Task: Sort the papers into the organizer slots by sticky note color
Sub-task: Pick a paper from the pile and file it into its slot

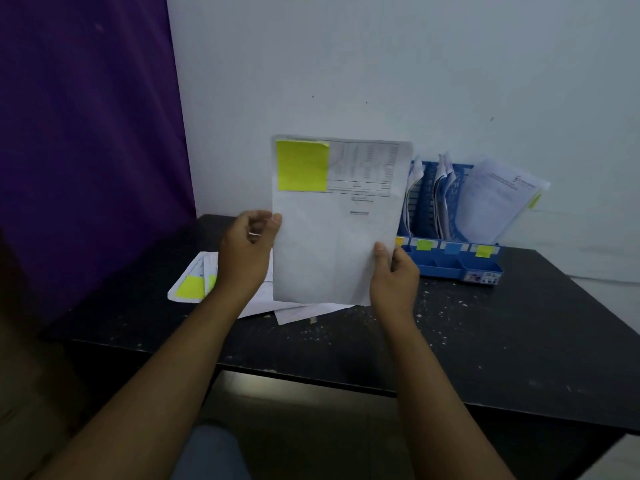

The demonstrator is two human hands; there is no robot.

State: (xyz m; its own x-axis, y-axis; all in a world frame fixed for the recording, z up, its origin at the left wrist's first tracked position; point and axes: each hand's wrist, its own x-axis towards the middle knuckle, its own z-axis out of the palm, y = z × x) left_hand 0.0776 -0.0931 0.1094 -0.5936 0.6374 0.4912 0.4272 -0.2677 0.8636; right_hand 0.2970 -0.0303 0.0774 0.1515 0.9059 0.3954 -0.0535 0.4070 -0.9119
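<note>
I have a sheet held upright above the black surface, printed side toward me, a yellow note stuck in its top left corner. My left hand pinches the sheet's left edge, grip clamped on it; my right hand clamps the lower right edge, thumb on the front. Behind and right stands the blue organizer, papers already leaning in its slots, colored tabs along its front. A loose pile lies flat on the surface under my left wrist, with yellow notes showing.
</note>
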